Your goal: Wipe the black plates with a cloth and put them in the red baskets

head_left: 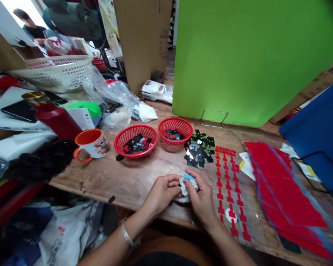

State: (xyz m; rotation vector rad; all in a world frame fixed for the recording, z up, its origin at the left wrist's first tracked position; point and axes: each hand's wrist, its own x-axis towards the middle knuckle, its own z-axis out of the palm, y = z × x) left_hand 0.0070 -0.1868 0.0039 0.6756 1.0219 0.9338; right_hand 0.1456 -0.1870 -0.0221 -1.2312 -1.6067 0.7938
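Observation:
My right hand (202,197) is closed round a crumpled white and light-blue cloth (186,188), the thumb pressed on top of it. Against the cloth's left side, the fingers of my left hand (166,190) are pinched together; whatever they hold is hidden. Just beyond my hands lies a loose pile of flat dark pieces (199,155), some black and some grey. To the right of my right hand, rows of red T-shaped pieces (229,184) lie on a clear sheet. Two red mesh baskets (119,142) (189,129) with black, grey and red pieces stand behind.
An orange and white mug (101,147) and a dark red bottle (58,120) stand on the left. Stacked red sheets (283,188) cover the right side. A green board (238,55) rises at the back. A person (34,31) is far left.

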